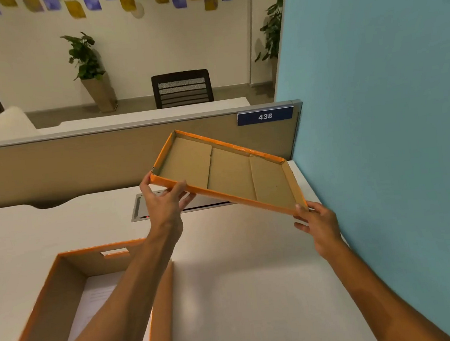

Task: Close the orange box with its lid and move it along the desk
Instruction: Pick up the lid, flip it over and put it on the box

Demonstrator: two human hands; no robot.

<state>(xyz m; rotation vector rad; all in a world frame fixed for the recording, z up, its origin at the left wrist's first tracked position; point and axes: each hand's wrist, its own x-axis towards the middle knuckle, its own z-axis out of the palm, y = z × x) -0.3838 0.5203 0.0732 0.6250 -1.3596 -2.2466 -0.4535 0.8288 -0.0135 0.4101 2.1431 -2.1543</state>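
Lid [230, 175] held in air above worktop [243, 279], inside facing cam, tilted. Left hand [166, 201] grips its near-left corner, right hand [317, 224] its near-right corner. Orange box [52, 305] open at lower left, paper inside.

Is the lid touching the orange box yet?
Apart. The head view shows the lid held in the air by both hands, with bare desk between it and the orange box.

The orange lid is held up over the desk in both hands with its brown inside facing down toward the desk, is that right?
Not quite. In the head view the orange lid is held up over the desk by the left hand and the right hand, but its brown inside faces up toward the camera, not down.
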